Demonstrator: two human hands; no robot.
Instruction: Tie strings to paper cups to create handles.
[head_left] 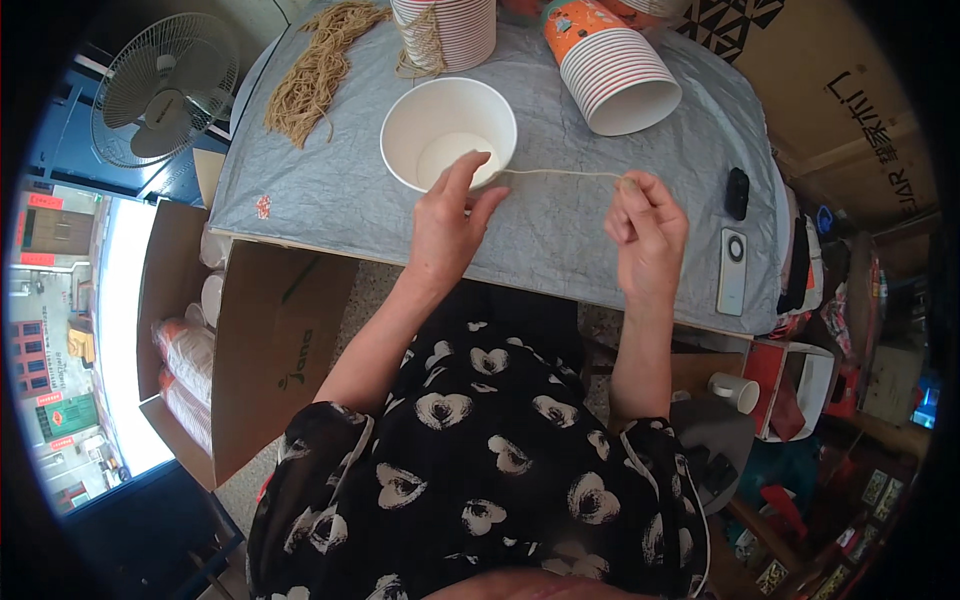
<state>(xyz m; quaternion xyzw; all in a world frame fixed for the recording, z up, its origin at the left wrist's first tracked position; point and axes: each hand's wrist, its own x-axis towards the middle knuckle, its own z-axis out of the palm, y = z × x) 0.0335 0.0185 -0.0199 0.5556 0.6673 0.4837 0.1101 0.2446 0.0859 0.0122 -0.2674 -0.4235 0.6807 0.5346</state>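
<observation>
A white paper bucket stands with its mouth up near the table's front edge. My left hand straddles its near right rim, fingers over the inside and thumb outside. A thin beige cord runs from the bucket's right side to my right hand, whose thumb and fingers pinch its end. The cord looks nearly straight between them. How it joins the bucket is hidden at the rim.
Behind the bucket are a bundle of beige cords, a stack of paper buckets with cord, and a tipped orange-and-white stack. A white remote and a black device lie right. An open carton stands left.
</observation>
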